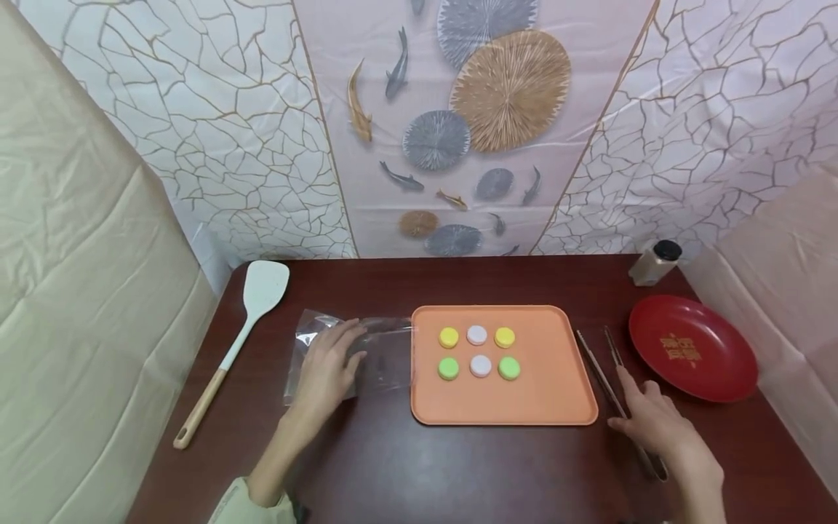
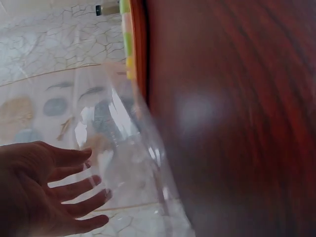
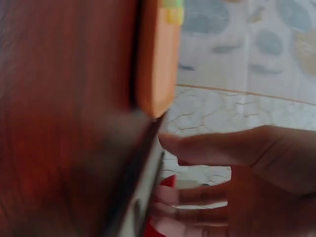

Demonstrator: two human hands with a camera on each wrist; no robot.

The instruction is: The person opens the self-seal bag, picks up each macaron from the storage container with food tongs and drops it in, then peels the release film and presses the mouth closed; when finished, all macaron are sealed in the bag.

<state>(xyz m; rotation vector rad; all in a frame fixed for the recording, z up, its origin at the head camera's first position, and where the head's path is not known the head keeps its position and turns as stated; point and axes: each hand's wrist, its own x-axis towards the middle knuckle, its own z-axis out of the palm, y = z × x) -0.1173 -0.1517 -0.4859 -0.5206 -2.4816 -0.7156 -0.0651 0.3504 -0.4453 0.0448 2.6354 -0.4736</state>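
My left hand (image 1: 325, 364) is over a clear plastic bag (image 1: 386, 367), fingers spread and loosely bent. In the left wrist view its fingertips (image 2: 101, 195) are right at the film, none curled round it. The bag lies flat, its right edge at the orange tray (image 1: 537, 407). At the right, metal tongs (image 1: 599, 372) lie on the table beside the tray. My right hand (image 1: 655, 418) straddles them, thumb on the tray side and fingers on the far side. The right wrist view has the thumb (image 3: 207, 148) close to the tongs (image 3: 136, 197), a gap between it and the fingers.
Several yellow, green and pale lavender macarons (image 1: 481, 365) sit in two rows on the tray. A white spatula (image 1: 245, 335) with a wooden handle lies at the left. A red oval plate (image 1: 694, 348) and a black-lidded jar (image 1: 655, 263) stand at the right.
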